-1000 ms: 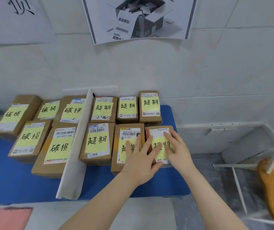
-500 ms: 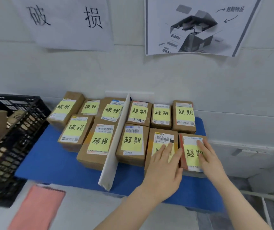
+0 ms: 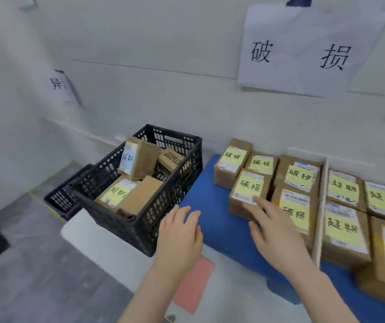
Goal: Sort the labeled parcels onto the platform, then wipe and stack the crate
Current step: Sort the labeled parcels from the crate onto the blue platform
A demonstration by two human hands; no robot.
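black lattice crate [image 3: 163, 194], cardboard parcels [image 3: 249, 194], blue platform [image 3: 210, 206]

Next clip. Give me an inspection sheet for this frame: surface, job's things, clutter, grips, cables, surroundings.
surface: blue platform, split by an upright white divider; white table in front of it.
job's things: black crate holding several cardboard parcels, one with a yellow 超期 label; 破损 parcels left of the divider, 超期 parcels right of it; pink cloth lying flat on the white table.
clutter: a blue crate behind the black one.
grips: left hand open, empty, beside the black crate's near corner; right hand open, index fingertip at the front-left 破损 parcel, contact unclear.
cables: nothing seen.
surroundings: white wall with a paper 破损 sign; grey floor.
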